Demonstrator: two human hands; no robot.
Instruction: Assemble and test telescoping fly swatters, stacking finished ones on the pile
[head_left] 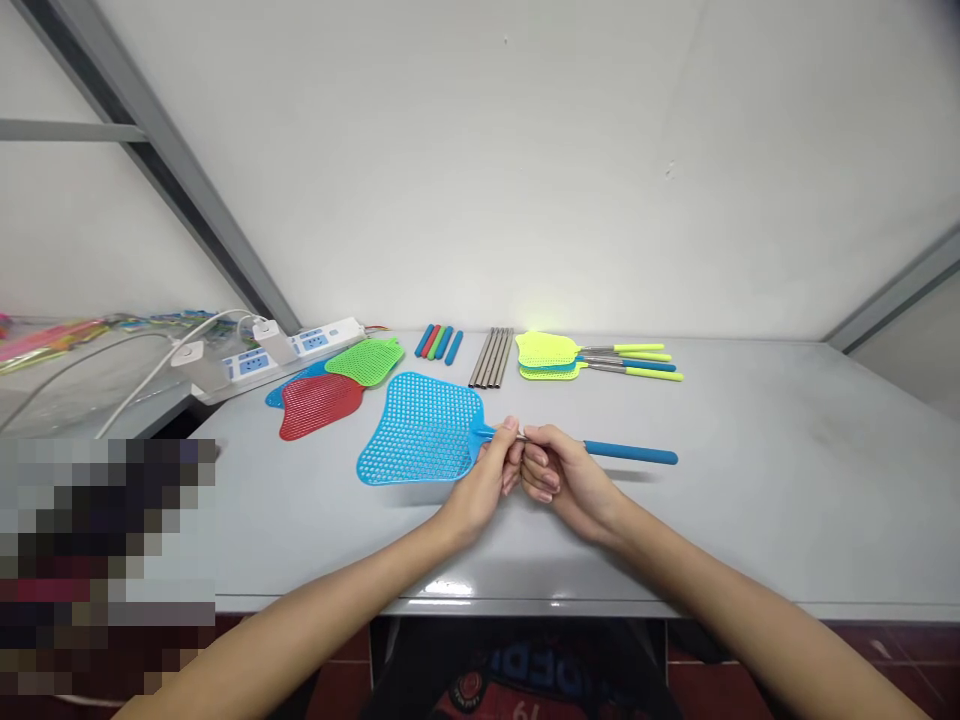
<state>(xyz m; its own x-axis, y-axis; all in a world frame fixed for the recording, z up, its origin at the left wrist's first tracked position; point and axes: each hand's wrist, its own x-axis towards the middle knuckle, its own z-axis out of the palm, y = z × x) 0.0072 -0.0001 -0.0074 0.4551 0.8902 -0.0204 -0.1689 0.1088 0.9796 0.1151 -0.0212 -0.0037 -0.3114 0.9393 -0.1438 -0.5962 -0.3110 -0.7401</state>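
Note:
A blue plastic mesh fly swatter head [420, 428] lies flat on the grey table [750, 500] in front of me. My left hand [484, 478] pinches the swatter's neck, where the head meets a thin metal shaft. My right hand [562, 475] holds that shaft close by, and the two hands nearly touch. Beyond my right hand runs the swatter's blue handle grip [630, 452]. Part of the shaft is hidden by my fingers.
Loose red [319, 405] and green [367, 360] swatter heads overlap a blue one at the table's left. Blue-toned grips [439, 344], metal rods [491, 357] and yellow-green swatters [547, 350] line the back. A white power strip [292, 345] sits at the back left corner.

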